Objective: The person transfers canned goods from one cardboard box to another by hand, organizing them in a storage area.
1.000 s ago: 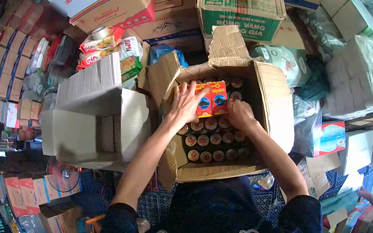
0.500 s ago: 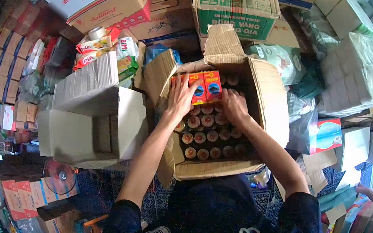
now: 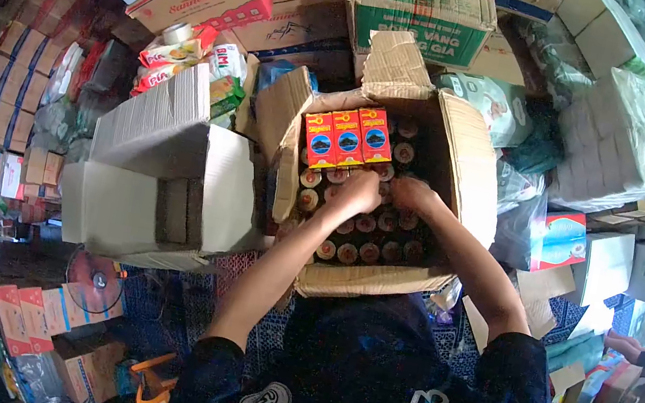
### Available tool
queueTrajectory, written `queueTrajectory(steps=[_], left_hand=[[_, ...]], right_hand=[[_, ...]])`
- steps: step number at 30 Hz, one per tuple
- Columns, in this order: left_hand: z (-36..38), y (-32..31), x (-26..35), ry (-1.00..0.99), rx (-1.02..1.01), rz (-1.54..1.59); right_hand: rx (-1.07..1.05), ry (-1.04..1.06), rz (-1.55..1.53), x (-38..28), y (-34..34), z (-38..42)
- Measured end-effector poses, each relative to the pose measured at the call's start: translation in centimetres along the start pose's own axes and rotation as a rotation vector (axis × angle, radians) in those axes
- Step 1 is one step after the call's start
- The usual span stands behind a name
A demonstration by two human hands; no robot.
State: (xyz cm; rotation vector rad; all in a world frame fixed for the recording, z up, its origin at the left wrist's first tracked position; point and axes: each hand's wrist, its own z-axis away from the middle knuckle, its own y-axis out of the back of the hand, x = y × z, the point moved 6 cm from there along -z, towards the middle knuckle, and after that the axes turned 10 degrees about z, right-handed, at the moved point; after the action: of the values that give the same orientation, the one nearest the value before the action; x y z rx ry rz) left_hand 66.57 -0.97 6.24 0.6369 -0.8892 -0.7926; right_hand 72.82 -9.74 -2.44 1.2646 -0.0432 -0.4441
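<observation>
An open cardboard box (image 3: pixel 360 283) in front of me holds rows of bottles (image 3: pixel 370 252) seen from above by their round caps. Three small red-and-yellow cartons (image 3: pixel 346 138) stand side by side on the bottles at the box's back left. Just in front of these cartons, my left hand (image 3: pixel 360 192) reaches down with curled fingers among the caps. Beside it, my right hand (image 3: pixel 417 195) is also closed, its fingers bent down between bottles. The fingertips of both are hidden, so what they grip cannot be made out.
An open white-lined box (image 3: pixel 122 209) stands to the left, with snack packets (image 3: pixel 171 58) behind it. A green-printed box (image 3: pixel 418 24) is at the back. Plastic-wrapped packs (image 3: pixel 618 137) are stacked at right. A fan (image 3: pixel 94 280) is lower left; another person's arm (image 3: pixel 629 346) shows far right.
Both hands have left the small cartons and moved down toward me onto the bottles. The three cartons now show fully, side by side. The view has shifted slightly.
</observation>
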Motion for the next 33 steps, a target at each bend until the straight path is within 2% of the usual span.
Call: queueTrajectory(steps=[3, 4, 7, 9, 12, 13, 15, 16, 17, 19, 22, 23, 25, 27, 28, 29, 30, 31, 32, 33], left_hand=[[-0.9, -0.6, 0.0, -0.011, 0.184, 0.243], [-0.9, -0.2, 0.7, -0.002, 0.139, 0.254], [-1.4, -1.1, 0.9, -0.065, 0.282, 0.271], [-0.4, -1.0, 1.3, -0.064, 0.345, 0.217], [0.1, -1.3, 1.1, -0.042, 0.266, 0.038], [0.2, -1.5, 1.1, -0.099, 0.268, -0.021], [0.2, -2.1, 1.8, -0.186, 0.320, -0.365], [0.1, -2.2, 1.8, -0.167, 0.301, -0.462], [-1.9, -4.0, 0.7, -0.162, 0.254, -0.437], [-0.8, -2.9, 1.7, -0.229, 0.144, -0.412], [-2.1, -5.3, 0.8, -0.521, 0.401, -0.383], [-2.9, -5.7, 0.9, -0.429, 0.239, -0.275], [-3.0, -4.5, 1.4, -0.299, 0.066, -0.123], [-4.5, -5.3, 1.8, -0.252, 0.173, 0.058], [-3.4, -4.2, 2.5, -0.389, 0.392, 0.092], [-1.0, -3.2, 2.9, -0.520, 0.597, 0.124], [-0.2, -1.7, 2.6, -0.360, 0.283, 0.449], [-0.5, -1.7, 3.0, -0.416, 0.368, 0.425], [-0.7, -1.7, 3.3, -0.467, 0.455, 0.396], [1.9, 0.6, 3.5, -0.530, 0.418, 0.252]], right_hand=[[-0.060, 0.197, -0.025, 0.5, -2.9, -1.4], [-0.074, 0.198, -0.147, 1.3, -3.9, -2.1], [0.097, 0.362, -0.175, 4.2, -10.3, -4.5], [0.261, 0.579, -0.069, 3.4, -10.3, -3.9], [-0.029, 0.451, 0.028, 0.2, -3.3, -2.6], [0.028, 0.530, 0.463, 0.2, -4.3, -2.0], [-0.001, 0.448, 0.335, 1.2, -3.8, -1.6], [0.000, 0.392, 0.240, 1.4, -3.2, -1.2], [0.012, 0.341, 0.175, 1.6, -2.5, -0.8], [0.056, 0.244, 0.083, 2.2, -1.9, 0.3], [0.155, 0.097, -0.072, 2.4, -1.0, 1.8], [0.176, 0.047, -0.144, 2.4, -0.8, 2.1], [0.139, -0.071, -0.440, 1.3, 0.9, 2.6], [-0.057, -0.146, -0.344, 0.9, 1.9, 4.5], [-0.158, -0.174, -0.289, 0.8, 2.5, 5.6], [-0.194, -0.376, -0.597, 0.1, 3.6, 6.3], [-0.169, -0.599, -0.897, -0.8, 4.9, 7.2], [-0.043, -0.450, -1.268, -2.1, 5.6, 7.6], [-0.035, -0.484, -1.269, -1.9, 6.3, 8.5], [-0.026, -0.517, -1.270, -3.8, 9.1, 8.9]])
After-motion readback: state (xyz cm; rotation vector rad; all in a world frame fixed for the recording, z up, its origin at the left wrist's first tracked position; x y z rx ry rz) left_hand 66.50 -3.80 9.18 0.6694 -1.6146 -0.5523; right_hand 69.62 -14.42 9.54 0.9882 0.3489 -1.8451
